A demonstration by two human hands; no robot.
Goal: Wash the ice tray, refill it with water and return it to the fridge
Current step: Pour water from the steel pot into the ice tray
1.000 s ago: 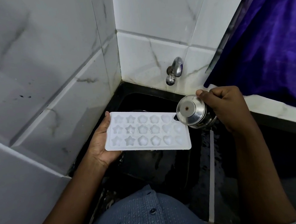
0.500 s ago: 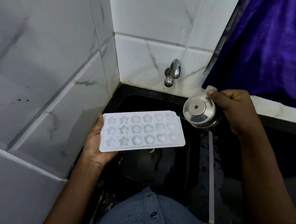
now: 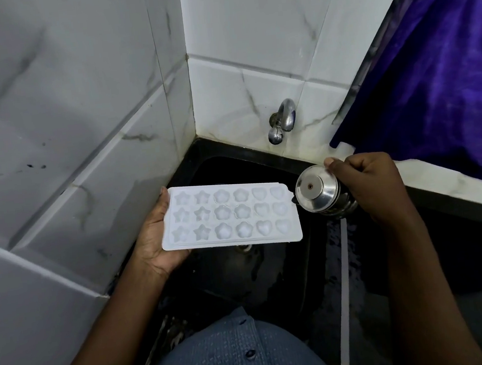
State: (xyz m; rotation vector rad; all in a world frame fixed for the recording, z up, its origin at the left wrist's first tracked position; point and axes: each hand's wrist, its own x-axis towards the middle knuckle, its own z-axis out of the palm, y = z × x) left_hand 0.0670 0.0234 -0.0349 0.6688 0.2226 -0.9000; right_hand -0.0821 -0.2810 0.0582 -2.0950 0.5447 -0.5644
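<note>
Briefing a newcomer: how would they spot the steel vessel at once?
Find the black sink in the tiled corner. At its right edge, the right hand grips a small round steel vessel beside the white ice tray. Unlike the wall-mounted tap, the other shiny metal here, it is held in a hand.

Matt white plastic ice tray [image 3: 229,214], shiny steel cup [image 3: 321,191], glossy marble-look tiles [image 3: 63,117].

Left hand [image 3: 154,245] is holding white ice tray [image 3: 229,214] by its left end, roughly level, over black sink [image 3: 232,165]. Tray is showing 3 rows of 6 moulds: stars, flowers, hearts. Right hand [image 3: 374,186] is gripping steel vessel [image 3: 318,192], tipped with its round end facing the camera, just beside the tray's right edge. Tap [image 3: 282,120] is sticking out of tiled wall [image 3: 63,112] above the sink.
</note>
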